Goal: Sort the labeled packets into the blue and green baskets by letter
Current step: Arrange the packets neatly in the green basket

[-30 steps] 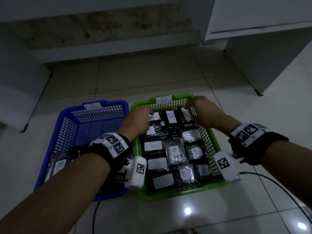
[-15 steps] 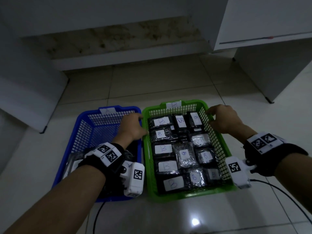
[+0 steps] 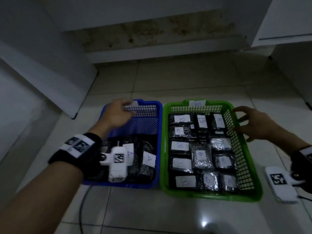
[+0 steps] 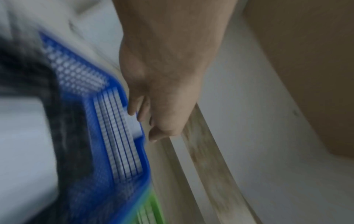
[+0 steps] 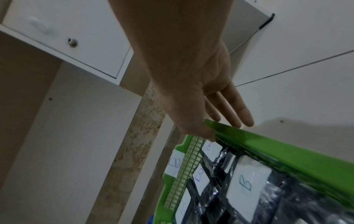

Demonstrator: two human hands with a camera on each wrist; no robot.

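The blue basket point(image 3: 118, 185) stands on the left of the floor with black packets labeled A point(image 3: 148, 159) in its near half. Right beside it, the green basket point(image 3: 211, 197) is filled with several packets labeled B point(image 3: 200, 154). My left hand point(image 3: 125, 110) hovers at the blue basket's far left corner, by its white letter tag. In the left wrist view the left hand point(image 4: 145, 121) hangs with loosely curled fingers beside the blue rim point(image 4: 118, 151) and holds nothing. My right hand point(image 3: 243, 119) is at the green basket's far right rim. The right hand point(image 5: 214, 121) has straight fingers outside the green rim point(image 5: 268, 145).
White cabinets stand at the left point(image 3: 42, 81) and the upper right point(image 3: 290, 19). A low stained step point(image 3: 160, 53) runs along the back. Bare floor tiles point(image 3: 168, 81) lie beyond the baskets. A dark cable point(image 3: 82, 208) trails on the floor near my left arm.
Both hands have come off the packets at the far end of the green basket. The left hand moved left to the blue basket's far rim, the right hand out to the green basket's right rim.
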